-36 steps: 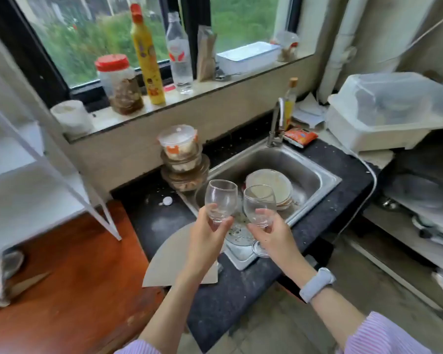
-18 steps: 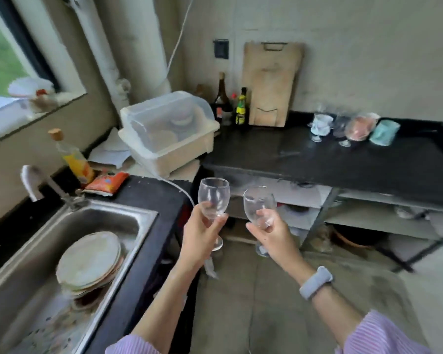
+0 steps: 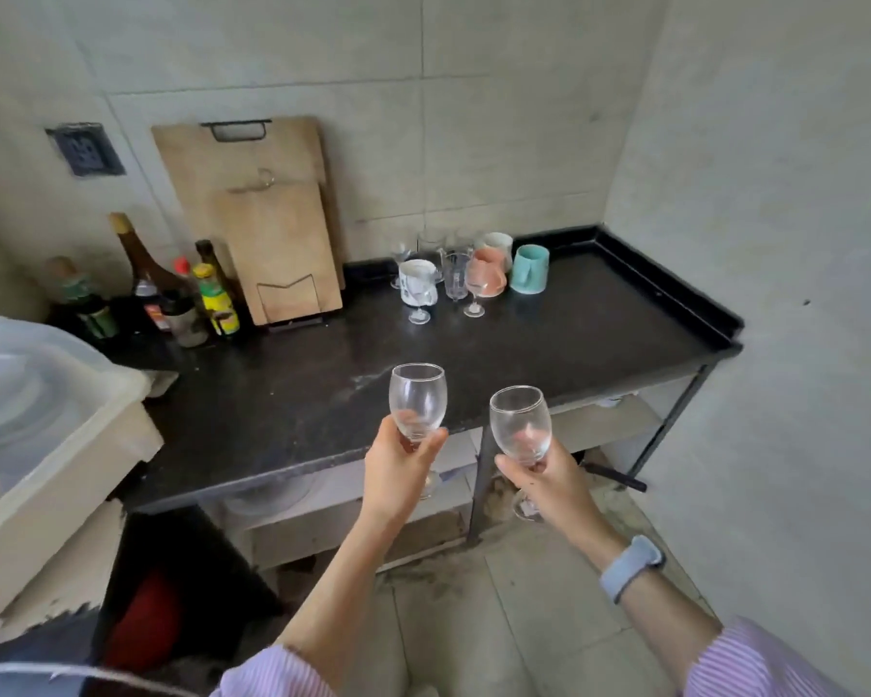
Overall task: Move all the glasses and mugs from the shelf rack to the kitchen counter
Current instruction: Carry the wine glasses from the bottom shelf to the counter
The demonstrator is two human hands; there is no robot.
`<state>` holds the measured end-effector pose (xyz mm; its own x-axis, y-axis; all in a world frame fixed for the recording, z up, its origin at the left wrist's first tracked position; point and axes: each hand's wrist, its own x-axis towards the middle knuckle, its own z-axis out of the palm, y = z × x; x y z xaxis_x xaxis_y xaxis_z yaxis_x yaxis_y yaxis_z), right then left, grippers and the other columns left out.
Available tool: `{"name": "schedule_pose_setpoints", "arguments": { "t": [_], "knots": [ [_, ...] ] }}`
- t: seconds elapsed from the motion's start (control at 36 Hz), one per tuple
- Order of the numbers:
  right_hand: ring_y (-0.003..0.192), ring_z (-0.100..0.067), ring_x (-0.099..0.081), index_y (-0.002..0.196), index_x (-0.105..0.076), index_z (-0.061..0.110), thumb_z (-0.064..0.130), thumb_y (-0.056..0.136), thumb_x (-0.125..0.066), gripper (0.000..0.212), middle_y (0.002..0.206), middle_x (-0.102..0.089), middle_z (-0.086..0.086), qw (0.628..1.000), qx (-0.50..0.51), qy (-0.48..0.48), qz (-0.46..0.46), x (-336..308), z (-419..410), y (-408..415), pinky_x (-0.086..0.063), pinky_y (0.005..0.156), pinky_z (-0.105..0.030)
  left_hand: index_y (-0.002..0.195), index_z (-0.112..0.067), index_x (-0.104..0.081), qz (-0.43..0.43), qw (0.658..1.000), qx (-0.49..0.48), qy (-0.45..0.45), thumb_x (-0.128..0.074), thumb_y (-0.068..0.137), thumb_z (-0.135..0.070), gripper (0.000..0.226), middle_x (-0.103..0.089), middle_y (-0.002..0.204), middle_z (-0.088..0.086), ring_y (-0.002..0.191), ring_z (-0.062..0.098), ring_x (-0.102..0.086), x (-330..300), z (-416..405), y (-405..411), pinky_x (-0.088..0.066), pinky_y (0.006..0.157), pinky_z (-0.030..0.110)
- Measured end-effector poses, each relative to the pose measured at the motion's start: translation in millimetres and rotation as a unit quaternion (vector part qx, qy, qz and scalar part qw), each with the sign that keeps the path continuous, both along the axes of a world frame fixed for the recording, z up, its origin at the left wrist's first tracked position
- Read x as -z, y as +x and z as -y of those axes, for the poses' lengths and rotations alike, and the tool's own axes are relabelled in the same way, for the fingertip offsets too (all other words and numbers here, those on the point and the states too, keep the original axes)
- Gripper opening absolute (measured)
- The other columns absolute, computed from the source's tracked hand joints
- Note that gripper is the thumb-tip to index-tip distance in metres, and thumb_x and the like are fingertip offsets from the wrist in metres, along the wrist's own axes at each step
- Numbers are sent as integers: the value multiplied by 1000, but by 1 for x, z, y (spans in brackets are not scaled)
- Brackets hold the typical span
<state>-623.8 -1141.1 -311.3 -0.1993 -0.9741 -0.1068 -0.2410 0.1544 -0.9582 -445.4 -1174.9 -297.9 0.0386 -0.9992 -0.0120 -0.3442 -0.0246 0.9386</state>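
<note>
A: Where are the wine glasses being held?

B: The left glass [image 3: 417,400] is being pinched at the bowl's base by the left hand [image 3: 398,470], the right glass [image 3: 520,425] by the right hand [image 3: 549,477], before the table [image 3: 549,344].

A: Fragile, probably light and slippery; the stem is being judged safest.

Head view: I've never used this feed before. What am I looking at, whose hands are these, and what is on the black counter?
There is no machine here. A person wears one wide camera on the head, looking forward and down, so the arms reach in from the bottom edge. The left hand holds one empty wine glass by its lower bowl; the right hand, with a wristband, holds a second glass the same way. Ahead is the counter. At its back stand mugs and glasses already moved: a white mug, an orange mug, a teal mug and several clear glasses. To the left are bottles and cutting boards leaning on the wall.
</note>
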Motion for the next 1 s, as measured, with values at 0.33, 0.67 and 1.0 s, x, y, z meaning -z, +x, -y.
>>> {"name": "schedule_pose_setpoints", "arguments": {
  "t": [0.33, 0.67, 1.0],
  "knots": [
    [67, 0, -55, 97, -52, 24, 19, 78, -71, 27, 82, -60, 9, 996, 70, 51, 12, 25, 156, -57, -44, 54, -4, 111, -18, -56, -8, 994, 70, 78, -67, 80, -32, 36, -69, 91, 0, 86, 17, -66, 20, 183, -65, -53, 83, 35],
    [81, -2, -59, 103, -53, 22, 27, 76, -72, 34, 86, -61, 12, 994, 67, 87, -22, 77, 327, -159, -42, 66, -15, 112, -20, -57, -9, 993, 48, 105, -71, 77, -30, 39, -66, 91, -5, 89, 14, -63, 72, 346, -175, -49, 84, 30],
    [90, -14, -62, 103, -57, 20, 36, 72, -73, 38, 97, -67, 1, 991, 28, 124, -33, 143, 473, -239, -43, 74, -25, 100, -23, -59, 8, 993, -9, 121, -74, 74, -30, 30, -61, 76, -17, 74, 1, -59, 139, 467, -263, -41, 64, 8]
  ]
}}
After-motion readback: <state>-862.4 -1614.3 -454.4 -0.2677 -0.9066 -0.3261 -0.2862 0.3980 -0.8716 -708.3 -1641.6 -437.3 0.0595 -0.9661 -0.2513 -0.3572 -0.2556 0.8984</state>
